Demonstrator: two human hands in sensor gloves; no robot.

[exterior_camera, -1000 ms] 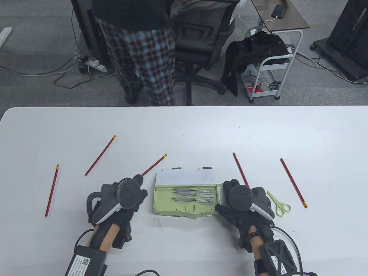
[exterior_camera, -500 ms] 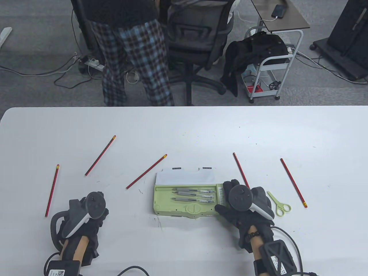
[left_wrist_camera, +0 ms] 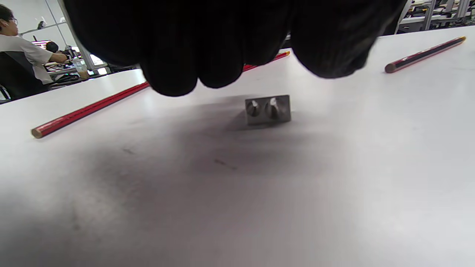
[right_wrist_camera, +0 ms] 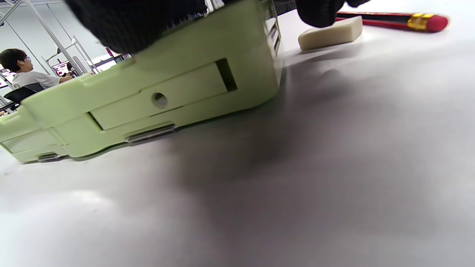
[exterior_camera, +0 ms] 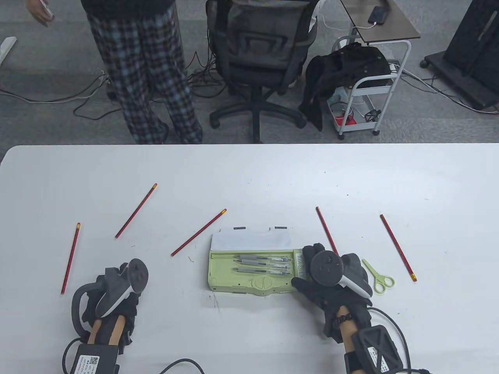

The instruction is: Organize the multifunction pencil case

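Now, with the right hand [exterior_camera: 331,280] gripping the green pencil case [exterior_camera: 251,272] steady, drop the empty, loosely curled left hand [exterior_camera: 117,296] onto the metal sharpener [left_wrist_camera: 268,109] just beyond its fingertips [left_wrist_camera: 174,79] and pinch it.

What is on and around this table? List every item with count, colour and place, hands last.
Pencil case: one, light green, open, table centre.
Pens: three, grey, inside the case.
Pencils: five, red, scattered across the table.
Scissors: one, pale green, right of the case.
Eraser: one, white, beside the case's right end.
Metal sharpener: one, silver, under the left hand.
Office chair: one, black, beyond the table.
Trolley: one, white, dark clothing on it.
Standing person: one, checked trousers.
Left hand: black glove, fingers curled over the sharpener.
Right hand: black glove, on the case's right end.
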